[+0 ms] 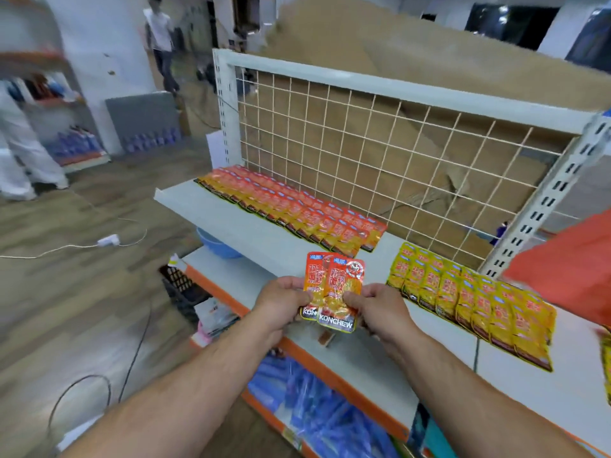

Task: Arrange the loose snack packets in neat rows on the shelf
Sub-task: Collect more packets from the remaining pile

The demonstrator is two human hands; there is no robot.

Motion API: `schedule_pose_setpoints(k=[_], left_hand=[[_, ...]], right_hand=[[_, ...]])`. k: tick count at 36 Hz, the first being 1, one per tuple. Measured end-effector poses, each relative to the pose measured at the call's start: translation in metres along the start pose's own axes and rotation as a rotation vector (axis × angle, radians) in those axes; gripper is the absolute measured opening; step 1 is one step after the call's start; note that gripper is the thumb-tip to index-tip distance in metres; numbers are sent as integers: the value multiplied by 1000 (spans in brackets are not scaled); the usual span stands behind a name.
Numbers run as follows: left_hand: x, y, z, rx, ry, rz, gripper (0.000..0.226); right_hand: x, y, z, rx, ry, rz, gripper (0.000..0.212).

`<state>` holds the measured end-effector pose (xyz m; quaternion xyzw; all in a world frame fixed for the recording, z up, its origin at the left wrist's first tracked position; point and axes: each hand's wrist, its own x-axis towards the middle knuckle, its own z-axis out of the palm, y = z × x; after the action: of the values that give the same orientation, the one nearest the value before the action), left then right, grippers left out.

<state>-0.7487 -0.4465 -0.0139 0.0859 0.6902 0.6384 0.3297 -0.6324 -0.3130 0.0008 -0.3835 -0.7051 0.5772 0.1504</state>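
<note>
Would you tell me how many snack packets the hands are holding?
2: the front packet, pinched by the right hand, and the rear packet overlapping behind it, in the left hand. Others may hide behind.

Wood-look floor (pixel 82 292), white pillar (pixel 99 44), grey panel (pixel 142 117) beside it, power strip (pixel 108 240) on floor, cardboard (pixel 380 47) behind wire grid (pixel 363 143).

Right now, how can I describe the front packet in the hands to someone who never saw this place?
Find the white shelf with the wire grid back. Before it, the left hand and right hand hold two overlapping orange snack packets. Yours is the nearer packet, whose KONCHEW name shows in full.
</note>
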Motion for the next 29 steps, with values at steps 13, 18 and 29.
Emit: schedule_pose_setpoints(k=[13, 18, 29], left_hand=[[104, 33, -73, -41, 127, -26, 13], [151, 63, -111, 21, 229, -12, 13], [230, 102, -188, 100, 341, 1, 7]], right_hand=[[118, -36, 91, -60, -195, -54, 29], [172, -67, 135, -39, -258, -82, 45], [253, -112, 221, -21, -332, -105, 47]])
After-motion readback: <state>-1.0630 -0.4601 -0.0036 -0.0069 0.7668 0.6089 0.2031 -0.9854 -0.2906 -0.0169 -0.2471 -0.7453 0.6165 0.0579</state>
